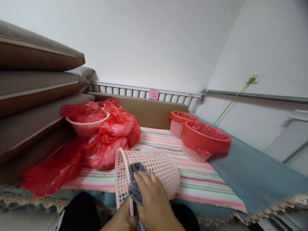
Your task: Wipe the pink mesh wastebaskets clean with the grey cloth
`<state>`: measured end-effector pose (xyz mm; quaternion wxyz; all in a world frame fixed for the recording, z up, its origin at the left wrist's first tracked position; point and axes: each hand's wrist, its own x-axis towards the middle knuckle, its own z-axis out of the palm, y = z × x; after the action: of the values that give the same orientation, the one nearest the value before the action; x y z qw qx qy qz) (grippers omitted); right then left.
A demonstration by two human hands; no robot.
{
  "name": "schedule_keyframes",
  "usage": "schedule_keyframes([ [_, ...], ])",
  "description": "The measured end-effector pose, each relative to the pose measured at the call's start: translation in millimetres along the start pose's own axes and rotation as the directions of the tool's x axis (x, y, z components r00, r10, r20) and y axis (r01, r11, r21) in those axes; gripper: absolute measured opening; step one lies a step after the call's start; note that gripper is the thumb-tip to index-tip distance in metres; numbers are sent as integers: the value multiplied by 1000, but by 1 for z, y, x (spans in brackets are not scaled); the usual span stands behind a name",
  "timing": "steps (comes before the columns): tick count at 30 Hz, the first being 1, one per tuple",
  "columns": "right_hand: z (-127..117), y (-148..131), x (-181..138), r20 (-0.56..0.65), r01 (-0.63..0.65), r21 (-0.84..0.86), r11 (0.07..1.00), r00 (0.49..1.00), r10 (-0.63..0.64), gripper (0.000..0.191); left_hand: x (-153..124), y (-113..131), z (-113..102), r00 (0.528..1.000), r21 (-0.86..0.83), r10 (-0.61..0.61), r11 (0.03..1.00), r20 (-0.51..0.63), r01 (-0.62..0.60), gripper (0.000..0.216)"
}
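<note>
A pale pink perforated plastic basket [166, 166] lies on its side near the front edge of the striped cloth, its open mouth toward the left. Low on its rim, my left hand [127, 216] is closed around the edge; part of the fingers is hidden. My right hand [154, 199] presses a fluffy grey cloth [136, 189] against the outer wall just behind the rim, its fingers bent over the cloth. Beyond the basket sit red plastic bags [108, 150], bunched up with pink contents showing through.
Two baskets lined with red bags, a larger one [197, 155] and a smaller one [176, 128], stand at the right. Another bagged basket [88, 130] is by the stacked cushions [36, 80]. A radiator [120, 90] with a pink note [154, 94] runs behind. A green cord [231, 104] hangs from a socket.
</note>
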<state>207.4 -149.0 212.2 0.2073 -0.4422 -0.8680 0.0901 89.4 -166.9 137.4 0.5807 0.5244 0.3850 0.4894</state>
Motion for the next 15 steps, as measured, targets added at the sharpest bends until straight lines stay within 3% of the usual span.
schedule_keyframes([
  [4,-7,43,0,-45,-177,-188,966,984,172,68,-2,-1,2,985,-19,110,994,134,-109,50],
  [10,-18,115,3,-166,-494,-350,796,869,467,57,-4,7,5,968,-41,122,992,218,-116,59],
  [12,-20,118,6,-178,-529,-345,775,848,499,56,-3,5,3,965,-32,147,989,219,-143,64],
  [15,-18,91,11,-142,-506,-301,808,862,487,57,-2,-3,-1,967,-89,137,989,216,-120,67],
])
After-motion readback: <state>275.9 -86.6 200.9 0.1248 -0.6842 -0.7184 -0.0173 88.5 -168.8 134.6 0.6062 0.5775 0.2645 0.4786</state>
